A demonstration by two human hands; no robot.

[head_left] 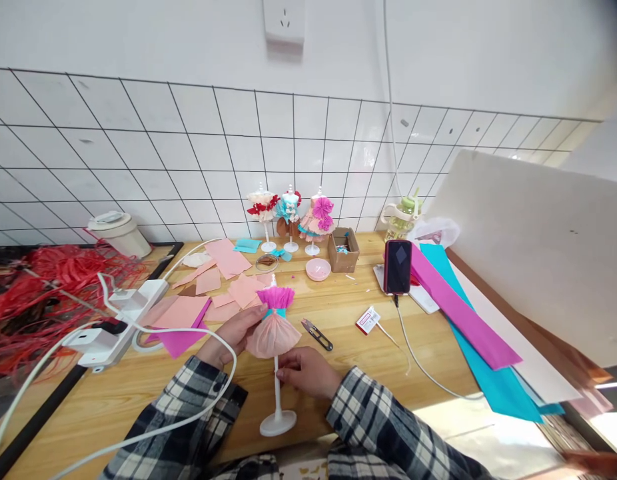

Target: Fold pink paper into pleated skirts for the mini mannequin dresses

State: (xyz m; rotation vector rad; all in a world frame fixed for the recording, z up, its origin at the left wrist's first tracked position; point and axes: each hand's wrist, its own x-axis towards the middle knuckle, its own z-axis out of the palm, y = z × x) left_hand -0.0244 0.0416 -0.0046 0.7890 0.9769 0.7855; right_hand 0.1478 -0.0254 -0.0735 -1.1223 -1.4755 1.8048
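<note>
A small dress form (278, 387) on a white round base stands upright at the table's front. It wears a crepe-paper dress (273, 333) with a magenta ruffled top, a blue waist and a pale pink gathered skirt. My left hand (237, 335) is closed at the dress's left side by the waist, its fingertips partly hidden behind the paper. Just below the skirt, my right hand (308, 371) has its curled fingers closed on the white pole. Thread snips (317, 335) lie on the wood right of the dress.
Three dressed forms (290, 217) stand along the tiled wall beside a cardboard box (344, 250) and a pink bowl (318, 269). Paper pieces (227, 259) and a power strip (123, 320) lie left. A phone (397, 267), lollipop (368, 321) and paper strips (468, 313) are right.
</note>
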